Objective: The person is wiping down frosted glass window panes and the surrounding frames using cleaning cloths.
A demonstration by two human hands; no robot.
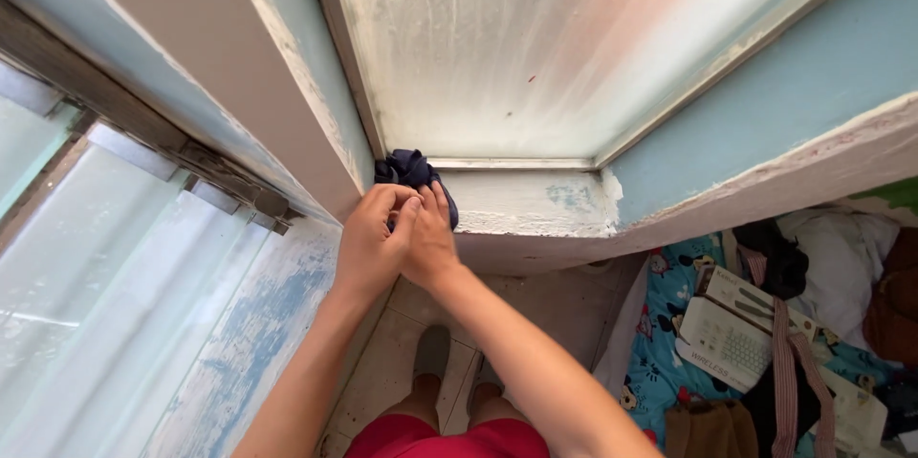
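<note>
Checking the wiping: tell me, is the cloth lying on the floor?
No, both hands press the dark cloth against the sill corner.

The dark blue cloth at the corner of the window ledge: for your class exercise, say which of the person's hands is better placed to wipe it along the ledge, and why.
Probably the right hand: its fingers lie on the dark blue cloth beside the bare ledge. The left hand sits against the wall side.

dark cloth (409, 169) half under hands
</note>
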